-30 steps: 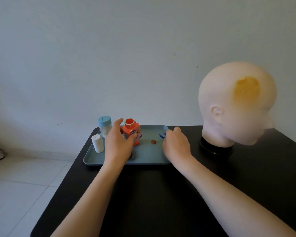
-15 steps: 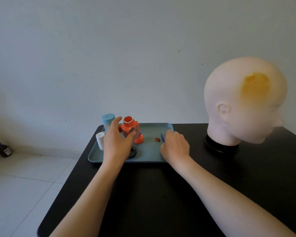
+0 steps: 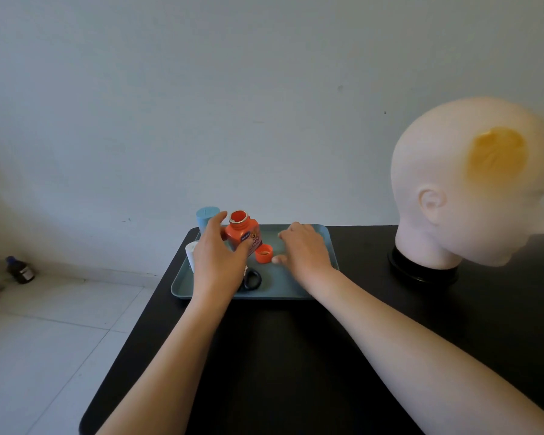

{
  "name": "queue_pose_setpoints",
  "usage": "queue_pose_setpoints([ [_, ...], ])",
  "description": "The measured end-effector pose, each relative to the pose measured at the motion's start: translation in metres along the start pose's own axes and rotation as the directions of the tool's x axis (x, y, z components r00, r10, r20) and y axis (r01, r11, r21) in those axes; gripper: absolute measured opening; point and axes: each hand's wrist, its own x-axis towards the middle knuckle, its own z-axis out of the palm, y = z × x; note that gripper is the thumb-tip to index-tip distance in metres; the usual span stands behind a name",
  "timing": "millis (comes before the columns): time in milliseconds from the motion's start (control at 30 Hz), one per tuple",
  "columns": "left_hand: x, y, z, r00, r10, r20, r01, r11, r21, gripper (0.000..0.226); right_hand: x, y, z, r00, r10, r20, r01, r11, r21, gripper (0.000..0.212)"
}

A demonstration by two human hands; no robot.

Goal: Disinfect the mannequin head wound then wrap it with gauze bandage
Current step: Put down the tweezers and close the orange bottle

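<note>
The pale mannequin head stands on a black base at the right of the black table, with a yellow-orange stain on its temple. On the teal tray, my left hand grips the uncapped orange disinfectant bottle, thumb in front and fingers behind. The bottle's orange cap lies upside down beside it. My right hand hovers palm down over the tray, its thumb tip just right of the cap and nothing visible in it. A white gauze roll stands partly hidden behind my left hand.
A blue-lidded container stands at the tray's back left corner. A black scissors handle shows under my left wrist. The table's left edge drops to a white tiled floor, where a dark brown bottle stands by the wall.
My right hand has slid left across the tray to the orange cap. The blue tweezers and small red-brown swab seen earlier are now out of sight. My left hand keeps its grip.
</note>
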Motion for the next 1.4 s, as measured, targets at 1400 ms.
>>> queue_pose_setpoints([
  [1400,-0.016,0.020,0.075,0.977,-0.001,0.212,0.064,0.954,-0.291,0.044,-0.047,0.083,-0.037,0.924,0.312,-0.220,-0.024,0.622,0.782,0.036],
])
